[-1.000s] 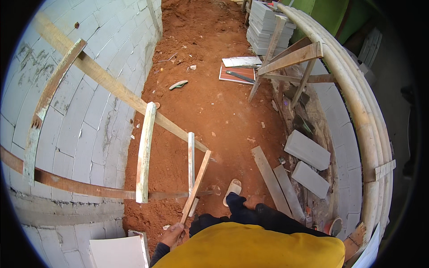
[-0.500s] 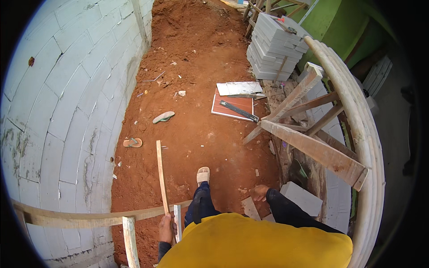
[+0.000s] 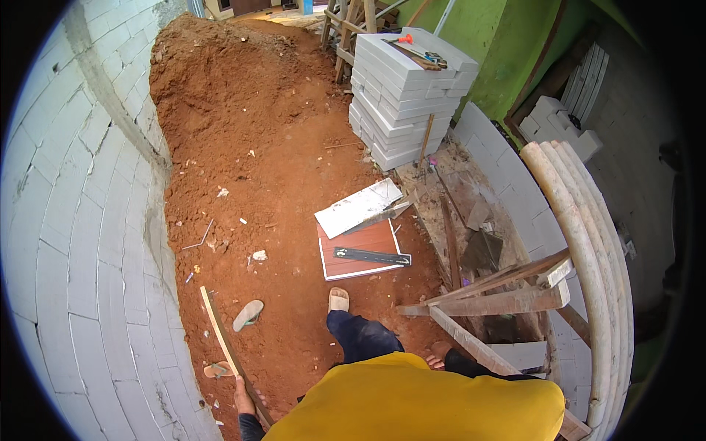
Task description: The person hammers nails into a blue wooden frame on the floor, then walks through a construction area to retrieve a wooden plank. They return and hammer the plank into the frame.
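No words, labels, brands, numbers or signs can be read, near or far, left or right.

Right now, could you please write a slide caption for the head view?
Left hand gripping a wooden strip over reddish soil, stacked white blocks standing farther ahead.

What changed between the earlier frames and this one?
The person moved forward, nearer the block stack and red panel. The stick in the left grip swung its far end leftward. That hold stayed; the loose sandals still lie on the soil.
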Tool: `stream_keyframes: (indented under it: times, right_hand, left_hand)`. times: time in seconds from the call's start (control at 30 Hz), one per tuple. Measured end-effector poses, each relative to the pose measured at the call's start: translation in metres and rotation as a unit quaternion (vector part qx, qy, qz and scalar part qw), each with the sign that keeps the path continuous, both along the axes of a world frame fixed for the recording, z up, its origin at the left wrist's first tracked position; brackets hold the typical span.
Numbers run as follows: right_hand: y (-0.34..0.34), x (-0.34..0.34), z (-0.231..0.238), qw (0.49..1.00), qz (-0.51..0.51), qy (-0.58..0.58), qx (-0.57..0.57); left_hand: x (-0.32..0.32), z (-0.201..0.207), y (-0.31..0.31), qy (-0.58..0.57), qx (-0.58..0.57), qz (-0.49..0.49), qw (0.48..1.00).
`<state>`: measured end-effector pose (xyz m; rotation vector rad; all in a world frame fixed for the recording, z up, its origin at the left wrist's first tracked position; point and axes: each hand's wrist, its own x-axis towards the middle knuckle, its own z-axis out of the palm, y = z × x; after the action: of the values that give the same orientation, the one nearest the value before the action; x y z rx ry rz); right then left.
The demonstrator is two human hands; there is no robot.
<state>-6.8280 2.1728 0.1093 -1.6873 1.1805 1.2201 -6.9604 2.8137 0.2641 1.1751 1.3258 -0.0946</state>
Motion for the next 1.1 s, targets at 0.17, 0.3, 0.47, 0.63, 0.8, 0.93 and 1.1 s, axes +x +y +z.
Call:
stream_keyframes:
  times: [0.17, 0.3, 0.47, 0.63, 0.8, 0.93, 1.1]
  right_hand:
    - [0.073, 0.248, -0.006, 0.992, -0.013, -0.099, 0.079]
    - [0.156, 0.462, 0.029, 0.961, 0.028, -0.256, 0.098]
    - [0.284, 0.700, 0.066, 0.951, 0.053, -0.281, 0.116]
    - [0.347, 0.855, 0.072, 0.976, 0.055, -0.199, 0.066]
    - [0.333, 0.944, 0.096, 0.979, -0.049, -0.193, 0.049]
    - [0.322, 1.020, 0.088, 0.968, -0.193, -0.159, -0.022]
    - [0.338, 1.150, 0.053, 0.974, -0.209, -0.079, 0.037]
  left_hand:
    - [0.161, -0.042, 0.026, 0.032, -0.130, 0.109, 0.985]
    - [0.294, -0.048, 0.058, 0.053, -0.121, 0.081, 0.988]
    - [0.495, -0.077, 0.120, 0.059, -0.120, 0.045, 0.990]
    - [0.744, -0.094, 0.207, 0.058, -0.116, -0.019, 0.991]
    - [1.021, -0.033, 0.290, -0.071, 0.084, -0.152, 0.982]
    - [1.249, 0.024, 0.342, -0.126, 0.095, -0.242, 0.957]
    - [1.458, 0.033, 0.343, -0.106, 0.168, -0.304, 0.932]
